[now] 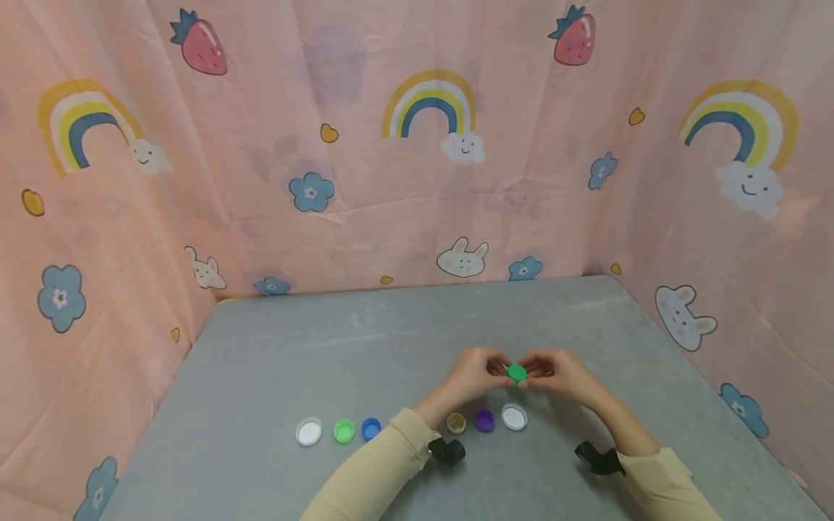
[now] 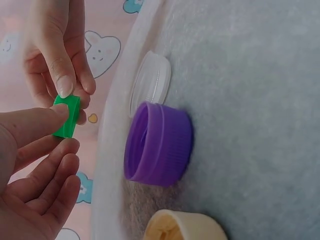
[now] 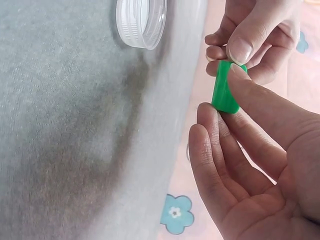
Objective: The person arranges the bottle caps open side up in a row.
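A green bottle cap (image 1: 517, 373) is held up over the table between both hands. My left hand (image 1: 478, 375) pinches it from the left, thumb on its near face in the left wrist view. From the other side my right hand (image 1: 562, 376) pinches the same green cap (image 3: 227, 87), thumb and fingertips at its edge. Below the hands, a purple cap (image 1: 485, 420) lies with its hollow side up. Beside it are a tan cap (image 1: 456, 423) and a clear lid (image 1: 515, 417) with a white centre.
Farther left along the same row lie a blue cap (image 1: 371, 429), a light green cap (image 1: 344, 431) and another clear, white-centred lid (image 1: 309, 432). The left sleeve covers part of the row. A pink printed curtain (image 1: 391, 239) surrounds the grey table (image 1: 293, 362) at the back and sides.
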A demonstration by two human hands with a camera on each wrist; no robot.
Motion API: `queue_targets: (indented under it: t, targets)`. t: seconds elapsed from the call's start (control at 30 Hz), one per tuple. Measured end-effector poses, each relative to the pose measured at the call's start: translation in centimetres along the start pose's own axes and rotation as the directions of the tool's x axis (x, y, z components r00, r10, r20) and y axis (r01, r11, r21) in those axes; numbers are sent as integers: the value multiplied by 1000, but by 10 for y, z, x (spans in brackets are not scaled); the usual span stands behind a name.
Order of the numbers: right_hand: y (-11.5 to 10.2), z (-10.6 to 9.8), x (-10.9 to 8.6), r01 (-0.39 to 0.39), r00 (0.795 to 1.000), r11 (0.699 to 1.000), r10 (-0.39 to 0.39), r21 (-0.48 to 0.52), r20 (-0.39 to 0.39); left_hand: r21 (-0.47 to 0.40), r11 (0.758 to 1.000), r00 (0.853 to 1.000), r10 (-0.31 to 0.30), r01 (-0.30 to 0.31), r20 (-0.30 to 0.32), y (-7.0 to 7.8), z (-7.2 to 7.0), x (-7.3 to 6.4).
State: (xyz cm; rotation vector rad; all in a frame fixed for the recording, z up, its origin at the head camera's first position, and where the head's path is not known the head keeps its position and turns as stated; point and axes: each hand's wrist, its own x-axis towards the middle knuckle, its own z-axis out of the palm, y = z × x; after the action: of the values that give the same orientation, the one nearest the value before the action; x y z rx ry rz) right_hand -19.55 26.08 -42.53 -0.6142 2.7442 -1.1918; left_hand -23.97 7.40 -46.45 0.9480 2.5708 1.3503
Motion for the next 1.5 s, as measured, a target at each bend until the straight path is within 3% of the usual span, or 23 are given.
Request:
queue_targets:
  t: [0.17,0.53,0.8,1.2,1.5]
  targets:
    - [17,1,0,6,1000,1000,-6,-14,0,0,1000,1000,7,-7,12,3,0,-2]
    - [17,2,-8,-7,999,1000,7,-8,49,7,1000,999,14,-15,41,5,2,-10]
    - [18,-2,-13,-13,997,1000,12,11,82,-44,999,999,17,-16,39,8,6,-12]
    - [22,-9,-24,-6,998,999,3,39,69,-144,989,999,22,-15,49,6,13,-12]
    - [24,-14,-26,-35,992,994,21,108,125,-148,989,998,28,-21,50,6,18,-10]
